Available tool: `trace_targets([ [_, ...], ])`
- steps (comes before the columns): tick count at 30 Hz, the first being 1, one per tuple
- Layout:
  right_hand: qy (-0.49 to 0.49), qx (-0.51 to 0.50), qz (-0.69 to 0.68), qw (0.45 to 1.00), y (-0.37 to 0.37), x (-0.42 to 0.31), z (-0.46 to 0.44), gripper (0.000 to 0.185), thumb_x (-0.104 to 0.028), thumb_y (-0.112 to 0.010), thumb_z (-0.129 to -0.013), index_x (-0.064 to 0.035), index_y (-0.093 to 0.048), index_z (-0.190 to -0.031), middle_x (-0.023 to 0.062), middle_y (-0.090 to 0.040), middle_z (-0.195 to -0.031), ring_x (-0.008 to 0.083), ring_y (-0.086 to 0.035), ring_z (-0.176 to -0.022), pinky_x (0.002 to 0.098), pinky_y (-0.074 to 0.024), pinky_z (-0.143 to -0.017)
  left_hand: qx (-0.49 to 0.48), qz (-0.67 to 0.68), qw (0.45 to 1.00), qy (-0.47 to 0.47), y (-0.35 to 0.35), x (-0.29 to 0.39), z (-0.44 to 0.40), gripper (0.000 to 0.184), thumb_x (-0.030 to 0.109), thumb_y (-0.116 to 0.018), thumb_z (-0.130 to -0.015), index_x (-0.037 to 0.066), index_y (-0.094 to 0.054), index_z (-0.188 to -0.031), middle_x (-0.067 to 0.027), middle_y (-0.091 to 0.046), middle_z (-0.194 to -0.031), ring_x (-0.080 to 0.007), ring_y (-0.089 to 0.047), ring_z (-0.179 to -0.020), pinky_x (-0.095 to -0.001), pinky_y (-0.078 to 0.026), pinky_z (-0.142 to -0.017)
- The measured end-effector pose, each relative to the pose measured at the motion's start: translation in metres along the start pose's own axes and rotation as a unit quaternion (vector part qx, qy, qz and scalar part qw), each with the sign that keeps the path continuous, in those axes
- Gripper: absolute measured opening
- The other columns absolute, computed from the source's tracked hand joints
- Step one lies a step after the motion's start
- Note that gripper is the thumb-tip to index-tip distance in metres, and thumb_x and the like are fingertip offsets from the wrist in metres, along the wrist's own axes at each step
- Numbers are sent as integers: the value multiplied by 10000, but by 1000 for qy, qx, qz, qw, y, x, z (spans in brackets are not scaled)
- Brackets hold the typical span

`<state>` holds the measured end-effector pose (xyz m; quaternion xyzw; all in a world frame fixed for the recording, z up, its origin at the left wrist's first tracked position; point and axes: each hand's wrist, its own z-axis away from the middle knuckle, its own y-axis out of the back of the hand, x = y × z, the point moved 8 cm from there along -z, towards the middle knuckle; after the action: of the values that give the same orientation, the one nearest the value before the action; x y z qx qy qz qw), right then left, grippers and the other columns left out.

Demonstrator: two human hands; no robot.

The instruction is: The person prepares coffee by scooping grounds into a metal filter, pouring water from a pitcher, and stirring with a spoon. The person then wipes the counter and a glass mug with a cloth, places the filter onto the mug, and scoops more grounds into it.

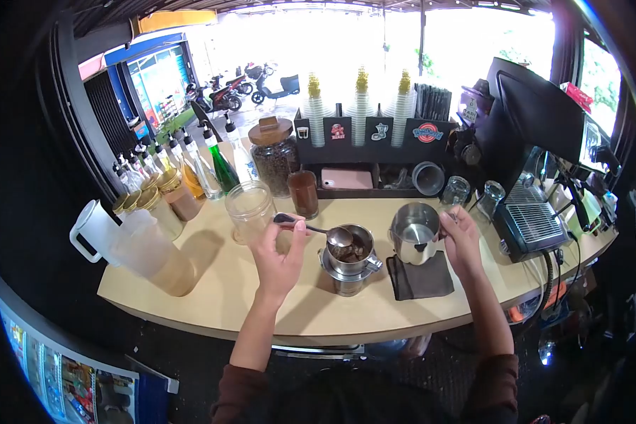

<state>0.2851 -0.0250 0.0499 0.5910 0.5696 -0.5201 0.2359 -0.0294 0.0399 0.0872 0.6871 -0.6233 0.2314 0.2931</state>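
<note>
My left hand point(281, 258) grips a spoon point(338, 237) by its dark handle. The spoon's bowl is over the open top of a metal drip filter point(351, 265), which has dark brown contents. Whether the spoon touches them I cannot tell. A small cup-like vessel point(349, 287) is under the filter. My right hand point(462, 237) is closed on the handle of a steel pitcher point(414, 244), held tilted above a folded dark cloth point(420, 279). Left of the filter are an open clear jar point(250, 205) and a glass of brown powder point(303, 194).
Syrup bottles point(221, 164), lidded jars and plastic jugs point(155, 254) line the left. A bean jar point(274, 155) stands at the back beside a black cup rack point(346, 131) holding a pink phone point(347, 179). A dark machine point(531, 219) and upturned glasses point(456, 191) are on the right.
</note>
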Motion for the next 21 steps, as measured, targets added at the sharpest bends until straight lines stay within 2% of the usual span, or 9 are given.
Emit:
trace_targets([
  [2,1,-35,7,999,-19,-6,-6,194,-90,-605,-891,-105,-444,-784,16,-563,-756,114,-552,-653,266,-441,-607,-12,3,1000,-4,0,2,0,132,96,-566,-904,-31,-604,-898,-70,-639,-756,-120,-627,-712,-255,-461,-684],
  [4,-5,-30,18,999,-33,-10,-13,216,-86,-614,-887,-105,-431,-772,10,-551,-732,103,-551,-645,256,-447,-599,-23,7,1000,-9,-2,3,0,132,94,-564,-904,-32,-604,-902,-71,-639,-758,-122,-629,-713,-258,-464,-684],
  [7,18,-74,63,995,-54,-19,-22,227,-91,-637,-875,-95,-434,-773,0,-550,-707,70,-554,-621,232,-484,-602,-28,20,999,1,-2,-3,0,131,92,-562,-905,-32,-603,-899,-75,-640,-755,-128,-631,-717,-266,-465,-696],
  [10,17,-82,67,994,-65,-22,-27,226,-87,-643,-871,-90,-437,-776,-3,-558,-714,52,-556,-634,219,-497,-604,-21,5,999,-48,-1,-5,-1,96,71,-594,-872,-21,-619,-889,-90,-663,-736,-153,-654,-694,-277,-493,-660],
  [11,18,-82,68,994,-68,-24,-28,226,-87,-643,-871,-90,-437,-776,-3,-558,-714,52,-556,-634,219,-497,-604,-25,3,999,-47,-2,-6,0,95,72,-596,-870,-17,-620,-889,-92,-664,-736,-157,-655,-694,-279,-493,-661],
  [13,5,-88,87,992,-75,-27,-28,222,-68,-649,-861,-94,-444,-779,-43,-452,-715,38,-473,-656,220,-459,-593,-28,1,999,-46,-3,-7,0,93,73,-599,-867,-14,-620,-890,-93,-665,-737,-161,-655,-693,-280,-493,-662],
  [21,-3,-106,99,989,-85,-27,-32,247,-73,-669,-847,-101,-432,-781,-49,-484,-678,36,-533,-603,205,-452,-553,-30,32,999,-26,-5,-11,-1,86,82,-598,-871,1,-622,-887,-92,-666,-745,-166,-667,-694,-272,-489,-667],
])
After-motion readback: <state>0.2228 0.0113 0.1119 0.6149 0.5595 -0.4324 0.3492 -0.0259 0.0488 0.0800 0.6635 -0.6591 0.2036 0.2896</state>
